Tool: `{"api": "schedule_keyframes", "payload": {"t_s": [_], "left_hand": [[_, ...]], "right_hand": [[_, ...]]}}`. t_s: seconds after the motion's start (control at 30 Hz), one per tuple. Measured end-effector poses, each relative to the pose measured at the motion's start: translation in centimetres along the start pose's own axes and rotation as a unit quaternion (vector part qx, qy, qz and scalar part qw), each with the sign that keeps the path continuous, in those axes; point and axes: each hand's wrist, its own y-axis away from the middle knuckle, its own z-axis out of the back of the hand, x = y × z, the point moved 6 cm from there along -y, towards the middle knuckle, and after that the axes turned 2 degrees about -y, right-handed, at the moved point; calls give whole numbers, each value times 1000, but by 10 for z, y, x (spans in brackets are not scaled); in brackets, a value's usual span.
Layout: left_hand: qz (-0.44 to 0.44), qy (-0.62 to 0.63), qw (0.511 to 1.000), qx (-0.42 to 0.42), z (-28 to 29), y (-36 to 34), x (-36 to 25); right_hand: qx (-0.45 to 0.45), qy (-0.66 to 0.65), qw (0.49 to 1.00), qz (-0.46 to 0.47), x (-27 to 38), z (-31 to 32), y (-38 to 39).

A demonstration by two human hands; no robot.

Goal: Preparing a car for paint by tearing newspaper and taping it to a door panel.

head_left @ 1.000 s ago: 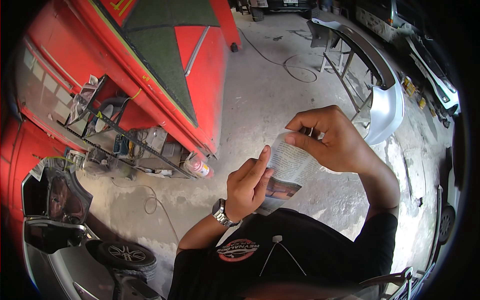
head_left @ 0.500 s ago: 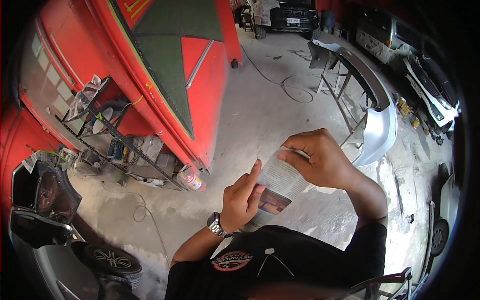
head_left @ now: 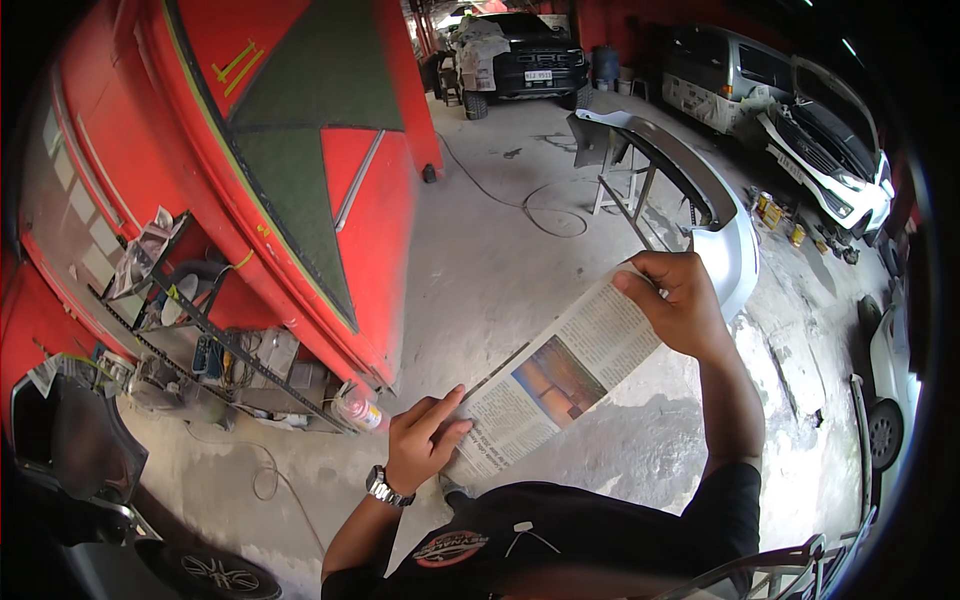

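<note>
1. Newspaper strip [head_left: 555, 378] was held aslant above the floor [head_left: 490, 285]
2. Right grip [head_left: 685, 306] pinched its upper end; left grip [head_left: 420, 447] held the lower
3. Was judged light, limp, tearable, best held by both ends

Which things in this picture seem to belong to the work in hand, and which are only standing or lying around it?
Seemingly in use:
newspaper sheet
right hand, pinching its upper end
left hand, at its lower end

Seemingly just around:
silver bumper on a stand
pinkish bottle
black pickup
</note>
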Motion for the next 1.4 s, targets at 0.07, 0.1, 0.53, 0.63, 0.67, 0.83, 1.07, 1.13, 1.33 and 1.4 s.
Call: {"api": "schedule_keyframes", "payload": {"t_s": [0.07,0.1,0.53,0.63,0.67,0.83,1.07,1.13,1.33,1.4], "left_hand": [[-2,6,1000,13,3,0,1],[8,21,999,23,3,-1,3],[158,106,971,142,17,4,31],[158,103,969,159,27,4,36],[153,87,970,170,31,5,37],[221,210,940,152,43,27,58],[191,127,956,182,68,33,50],[225,158,944,182,69,39,52],[282,245,924,83,66,39,63],[321,251,913,18,61,39,66]], "right_hand": [[-10,12,1000,-10,-7,13,4],[-14,13,1000,-10,-9,20,6],[-93,7,992,-82,-63,82,25],[-108,0,990,-90,-73,96,29],[-114,-1,989,-97,-79,101,30],[-143,-1,985,-98,-92,121,39],[-187,37,975,-114,-104,136,57],[-185,50,976,-106,-108,138,57],[-181,26,979,-96,-143,165,65],[-207,-9,973,-96,-166,177,73]]}}
